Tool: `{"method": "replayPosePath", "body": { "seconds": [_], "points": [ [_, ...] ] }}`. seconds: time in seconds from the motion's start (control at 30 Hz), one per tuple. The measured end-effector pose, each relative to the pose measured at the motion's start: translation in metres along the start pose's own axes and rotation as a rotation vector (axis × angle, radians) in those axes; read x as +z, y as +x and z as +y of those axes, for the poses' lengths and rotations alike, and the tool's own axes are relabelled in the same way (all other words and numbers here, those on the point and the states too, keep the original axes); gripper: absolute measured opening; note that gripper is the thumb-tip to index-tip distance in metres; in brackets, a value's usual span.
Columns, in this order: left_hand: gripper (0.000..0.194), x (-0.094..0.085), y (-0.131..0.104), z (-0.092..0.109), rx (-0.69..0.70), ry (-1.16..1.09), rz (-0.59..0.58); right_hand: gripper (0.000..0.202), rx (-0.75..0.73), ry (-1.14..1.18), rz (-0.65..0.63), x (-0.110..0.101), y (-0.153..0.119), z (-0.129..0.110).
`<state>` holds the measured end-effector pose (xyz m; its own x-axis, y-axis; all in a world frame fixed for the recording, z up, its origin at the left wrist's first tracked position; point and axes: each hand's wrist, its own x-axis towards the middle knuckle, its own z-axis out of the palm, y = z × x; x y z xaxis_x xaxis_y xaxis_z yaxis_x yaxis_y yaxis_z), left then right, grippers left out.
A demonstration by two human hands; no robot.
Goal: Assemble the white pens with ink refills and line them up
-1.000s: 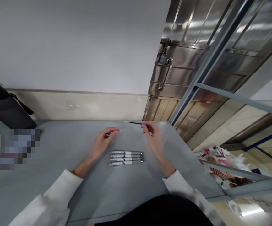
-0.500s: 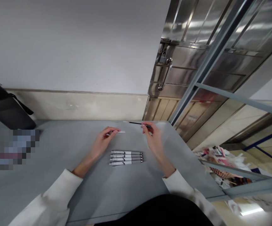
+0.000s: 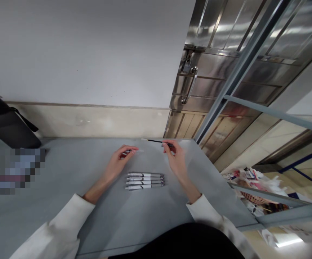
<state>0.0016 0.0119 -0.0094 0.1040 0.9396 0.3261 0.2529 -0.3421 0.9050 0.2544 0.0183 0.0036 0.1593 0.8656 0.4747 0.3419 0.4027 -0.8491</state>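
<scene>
Between the thumb and fingers of my left hand (image 3: 122,157) is a slim pen barrel part, with a clear or pale end poking out to the right. My right hand (image 3: 174,153) pinches a dark pen refill (image 3: 156,141), whose light tip points left. Another small silvery piece shows at those right fingertips, too small to name. The two hands are apart, raised over the far part of the grey table (image 3: 99,223). Nearer me, several white-and-silver pens (image 3: 145,182) lie side by side in a row, their clicker ends to the right.
A black bag (image 3: 10,122) stands at the table's far left, beside a blurred-out item (image 3: 18,171). A pale wall rises behind the table. On the right are a metal frame post (image 3: 234,79), a padlocked steel door (image 3: 210,72) and a shelf with plastic bags (image 3: 261,183).
The barrel part in my left hand has shifted slightly, and its projecting end looks fainter. My right hand and the pens in the row stay where they were.
</scene>
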Motion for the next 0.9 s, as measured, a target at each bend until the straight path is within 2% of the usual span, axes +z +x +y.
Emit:
{"method": "replayPosePath", "body": {
  "seconds": [0.6,0.77,0.9],
  "points": [
    [0.032,-0.0019,-0.0009,0.0004,0.03,-0.008,-0.011,0.047,0.02,0.064,0.011,0.0015,-0.0006,-0.0006],
    [0.035,-0.0026,0.0007,0.0013,0.055,-0.007,-0.019,0.056,0.104,0.125,0.021,0.0008,0.0004,0.0026],
    [0.035,-0.0023,0.0017,0.004,-0.006,-0.025,-0.012,0.061,0.147,0.158,0.022,0.0001,0.0003,0.0035]
  ]
}}
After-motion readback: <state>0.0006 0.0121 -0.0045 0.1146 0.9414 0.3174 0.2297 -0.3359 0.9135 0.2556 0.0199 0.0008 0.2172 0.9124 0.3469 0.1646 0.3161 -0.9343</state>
